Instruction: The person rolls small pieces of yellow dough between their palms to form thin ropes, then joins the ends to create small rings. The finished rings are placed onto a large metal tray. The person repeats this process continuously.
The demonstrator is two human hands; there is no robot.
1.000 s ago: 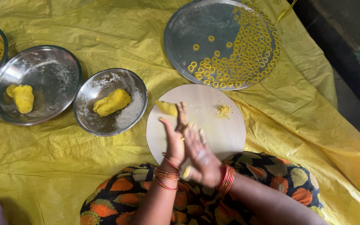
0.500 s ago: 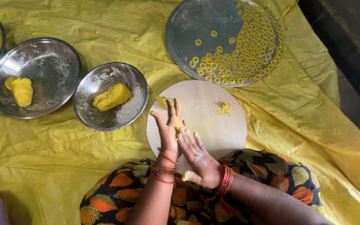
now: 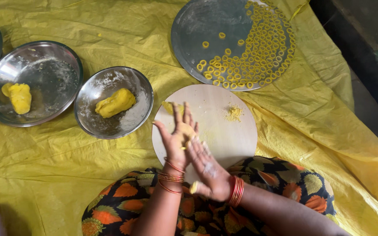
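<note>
My left hand [image 3: 176,136] is upright with fingers stretched, palm facing right, over the near edge of a round white board [image 3: 228,136]. My right hand [image 3: 208,168] lies flat against the left palm from below. A small piece of yellow dough [image 3: 186,130] is pressed between the two palms. A bit of dough also sticks out by my right thumb [image 3: 193,187]. Both wrists wear red bangles. On the board lie a small dough scrap [image 3: 169,107] and a pile of yellow crumbs [image 3: 233,113].
A large steel plate [image 3: 197,26] at the back holds several small dough rings. Left of the board, a steel bowl [image 3: 97,126] holds a dough lump [image 3: 115,102]; farther left, a steel dish [image 3: 49,74] holds another lump [image 3: 19,97]. Yellow plastic sheet [image 3: 66,166] covers everything.
My palms have slid against each other: the left hand stayed raised over the board, the right hand dropped back and then pushed forward against it again.
</note>
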